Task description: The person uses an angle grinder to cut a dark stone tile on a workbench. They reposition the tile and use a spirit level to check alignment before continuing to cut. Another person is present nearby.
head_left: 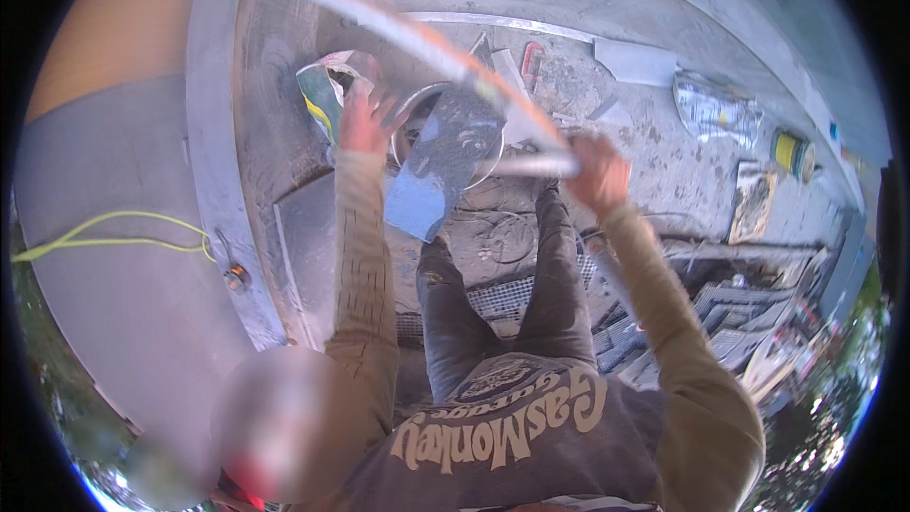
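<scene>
My right hand (599,175) is closed on one end of a long, thin orange-and-white bar (398,33), which slants up to the far left. A shorter pale length (531,166) also meets that hand; motion blur hides how the two join. My left hand (368,121) holds nothing, its fingers spread and somewhat blurred. It hovers beside an opened bag (327,85) coloured white, green and yellow. Between my hands is a round container (412,100) with a pale rim. A dark grey and blue flat-looking piece (417,199) overlaps it, partly hiding its inside.
My legs stand close to the container. At right lie a crumpled plastic package (716,109), a yellow spool (792,154) and a stained board (752,201). Stacked panels and scraps (739,313) fill the lower right. A yellow-green cord (114,218) crosses the grey surface at left.
</scene>
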Demonstrator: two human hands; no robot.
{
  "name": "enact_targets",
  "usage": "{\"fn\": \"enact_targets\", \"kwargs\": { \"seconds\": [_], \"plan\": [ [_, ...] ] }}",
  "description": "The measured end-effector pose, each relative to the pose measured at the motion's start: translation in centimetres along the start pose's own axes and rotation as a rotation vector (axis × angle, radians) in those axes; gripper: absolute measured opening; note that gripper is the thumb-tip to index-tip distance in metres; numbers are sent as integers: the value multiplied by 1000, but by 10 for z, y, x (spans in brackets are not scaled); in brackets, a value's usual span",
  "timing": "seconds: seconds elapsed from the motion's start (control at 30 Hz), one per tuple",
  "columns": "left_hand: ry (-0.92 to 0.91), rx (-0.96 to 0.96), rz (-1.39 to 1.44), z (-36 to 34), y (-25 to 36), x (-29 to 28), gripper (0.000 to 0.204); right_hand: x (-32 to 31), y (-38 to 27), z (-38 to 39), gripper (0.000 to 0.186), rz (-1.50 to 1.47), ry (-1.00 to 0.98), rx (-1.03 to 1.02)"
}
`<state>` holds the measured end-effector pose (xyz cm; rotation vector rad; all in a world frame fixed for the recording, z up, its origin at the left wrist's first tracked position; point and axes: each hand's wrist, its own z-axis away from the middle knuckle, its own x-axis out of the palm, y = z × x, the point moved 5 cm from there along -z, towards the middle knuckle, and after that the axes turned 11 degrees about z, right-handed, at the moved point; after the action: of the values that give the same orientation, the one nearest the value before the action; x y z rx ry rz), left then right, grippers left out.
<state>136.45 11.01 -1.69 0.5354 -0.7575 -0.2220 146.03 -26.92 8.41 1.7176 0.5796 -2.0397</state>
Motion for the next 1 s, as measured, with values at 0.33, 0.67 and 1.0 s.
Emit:
{"fn": "enact_targets", "kwargs": {
  "seconds": [0.33,0.67,1.0],
  "plan": [
    [-347,-349,235,-30,-128,40,71,109,-85,190,62,-469,-134,409],
    [-82,66,-798,-178,-198,2,49,280,-64,124,51,-406,-269,654],
    [87,83,-903,-220,-233,11,76,314,-32,99,57,-430,-311,662]
  ]
}}
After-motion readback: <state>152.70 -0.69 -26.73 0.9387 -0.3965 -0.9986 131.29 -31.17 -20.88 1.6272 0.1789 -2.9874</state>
